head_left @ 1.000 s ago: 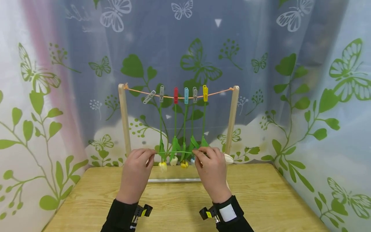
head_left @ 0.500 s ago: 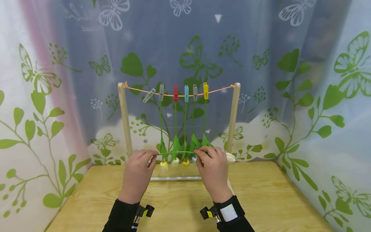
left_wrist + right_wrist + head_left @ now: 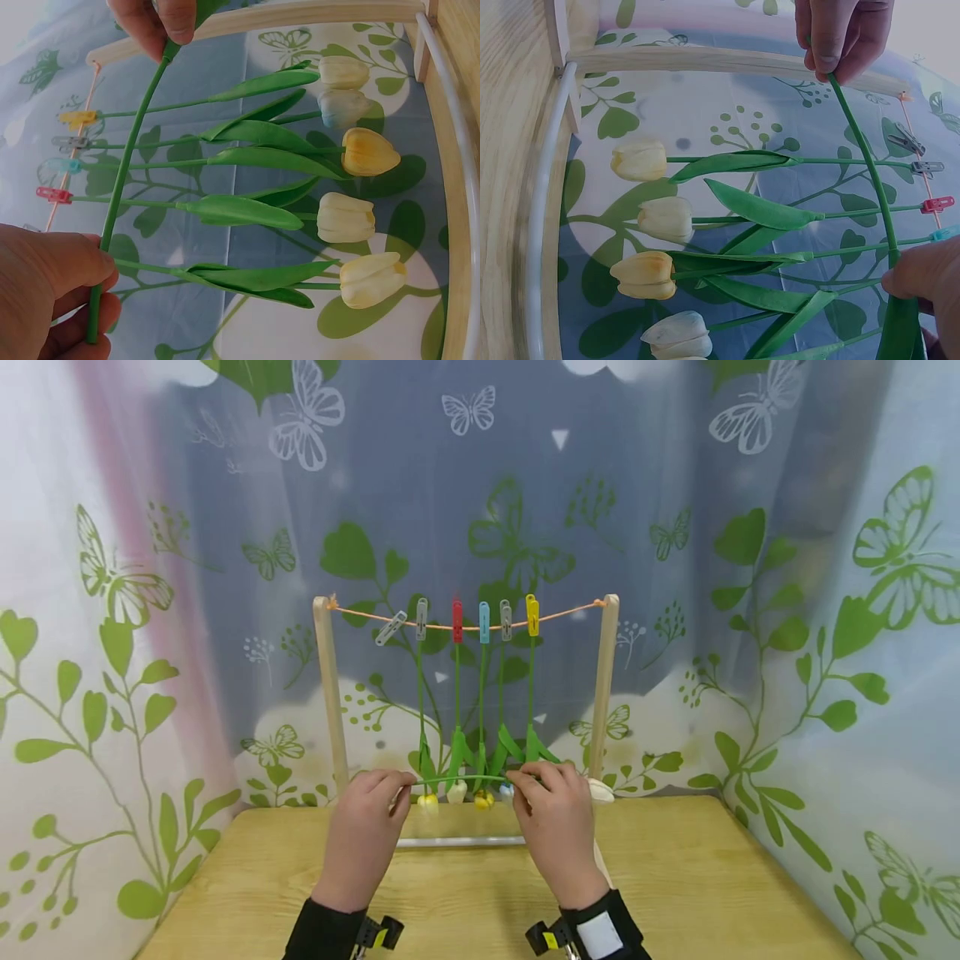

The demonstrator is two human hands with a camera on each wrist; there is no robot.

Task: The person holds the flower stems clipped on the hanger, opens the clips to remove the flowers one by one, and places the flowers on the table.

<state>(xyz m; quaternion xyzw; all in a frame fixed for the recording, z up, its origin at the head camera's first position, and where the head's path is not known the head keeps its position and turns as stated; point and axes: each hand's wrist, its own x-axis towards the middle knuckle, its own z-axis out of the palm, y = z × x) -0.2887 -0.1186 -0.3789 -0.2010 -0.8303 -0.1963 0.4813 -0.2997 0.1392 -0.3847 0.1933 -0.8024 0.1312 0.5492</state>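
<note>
Left hand (image 3: 366, 837): thumb and fingers pinch the bare end of a loose tulip (image 3: 122, 180), a short tip of green stem showing past the grip. Right hand (image 3: 558, 831): thumb and fingers pinch the same stem farther right, where the leaf begins. The tulip lies roughly level between the two hands, above the table (image 3: 675, 868), with its white bloom (image 3: 600, 791) out past the right hand. It is on the near side of the hanging tulips (image 3: 643, 275); contact with them cannot be determined.

A wooden frame (image 3: 603, 685) stands at the far part of the table, an orange string (image 3: 570, 611) tied between its left and right posts. Five upright pegs, left to right grey, red (image 3: 457, 622), blue (image 3: 483, 622), grey and yellow (image 3: 532, 615), each grip a tulip stem, blooms downward. At the left of the row, a further grey peg (image 3: 391, 628) sits tilted on the string. A pale rod (image 3: 461, 842) runs left to right low on the frame. Patterned curtain (image 3: 420, 468) behind.
</note>
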